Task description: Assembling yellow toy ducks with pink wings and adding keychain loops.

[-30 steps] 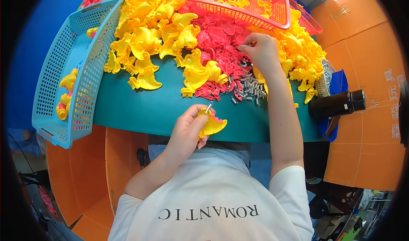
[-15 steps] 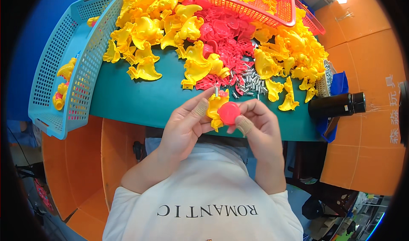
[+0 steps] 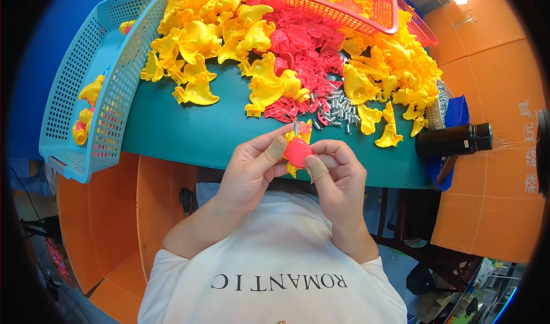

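Note:
Close above the table's front edge, my left hand (image 3: 258, 162) is closed around a yellow plastic shell piece (image 3: 291, 168), which is mostly covered. A round red plastic disc (image 3: 298, 152) lies against the front of that shell, pinched by my right hand (image 3: 333, 169). Both thumbs have tan tape wrapped on them and press at the disc's sides. At the top of the shell a small silver metal cylinder (image 3: 297, 128) stands up. Beyond my hands, several loose metal cylinders (image 3: 339, 109) lie beside a heap of red plastic parts (image 3: 303, 43).
Yellow shell piles (image 3: 197, 37) cover the back of the green table (image 3: 166, 135). A blue basket (image 3: 117, 112) with a few yellow pieces stands at left, a red basket (image 3: 378, 23) at the back. A black bottle (image 3: 452, 142) lies at right, near an orange cardboard panel (image 3: 481, 198).
My right hand has moved left and brought the red disc onto the yellow shell. My left hand keeps its grip on the shell.

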Demonstrator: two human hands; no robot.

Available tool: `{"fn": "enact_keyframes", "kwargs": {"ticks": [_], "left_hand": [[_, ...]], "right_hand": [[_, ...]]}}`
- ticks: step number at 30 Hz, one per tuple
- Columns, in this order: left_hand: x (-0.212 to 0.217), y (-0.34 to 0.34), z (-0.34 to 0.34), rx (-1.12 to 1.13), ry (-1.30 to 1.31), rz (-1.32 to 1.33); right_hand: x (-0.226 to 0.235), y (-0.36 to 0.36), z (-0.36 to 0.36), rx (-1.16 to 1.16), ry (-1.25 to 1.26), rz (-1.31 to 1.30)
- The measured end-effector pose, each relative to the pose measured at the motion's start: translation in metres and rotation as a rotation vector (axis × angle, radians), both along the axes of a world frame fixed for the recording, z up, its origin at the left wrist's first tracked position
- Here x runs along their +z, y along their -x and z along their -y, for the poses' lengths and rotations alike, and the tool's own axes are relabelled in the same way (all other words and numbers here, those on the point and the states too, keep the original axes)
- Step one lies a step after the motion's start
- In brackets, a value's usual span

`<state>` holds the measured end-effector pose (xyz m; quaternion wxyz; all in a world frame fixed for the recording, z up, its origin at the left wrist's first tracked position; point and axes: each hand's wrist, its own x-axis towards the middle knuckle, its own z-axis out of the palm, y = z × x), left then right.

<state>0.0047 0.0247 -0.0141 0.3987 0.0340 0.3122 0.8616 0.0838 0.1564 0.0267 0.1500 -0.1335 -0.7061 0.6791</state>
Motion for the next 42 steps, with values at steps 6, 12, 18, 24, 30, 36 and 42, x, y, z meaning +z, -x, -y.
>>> {"fn": "enact_keyframes", "kwargs": {"ticks": [6,12,18,24,30,36,42], "left_hand": [[-0.002,0.000,-0.001,0.017,0.050,0.019],[0.002,-0.001,-0.005,-0.017,-0.017,0.098],[-0.004,-0.001,-0.011,-0.103,-0.014,0.111],[-0.007,0.004,-0.001,-0.070,-0.011,-0.004],[0.011,0.001,-0.006,-0.132,-0.061,0.158],[0.003,0.002,-0.001,-0.129,0.011,0.135],[-0.002,0.001,-0.006,-0.133,0.036,0.116]], "right_hand": [[-0.001,0.000,-0.003,0.060,-0.131,0.028],[-0.015,-0.002,-0.002,0.050,-0.521,-0.191],[-0.028,-0.002,0.005,-0.095,-0.726,-0.243],[0.000,-0.013,-0.051,-0.083,-0.530,-0.158],[-0.028,-0.004,-0.125,-0.354,-1.388,-0.062],[-0.020,-0.021,-0.108,-0.490,0.129,-0.092],[-0.035,-0.052,-0.078,-0.474,0.143,0.119]]}}
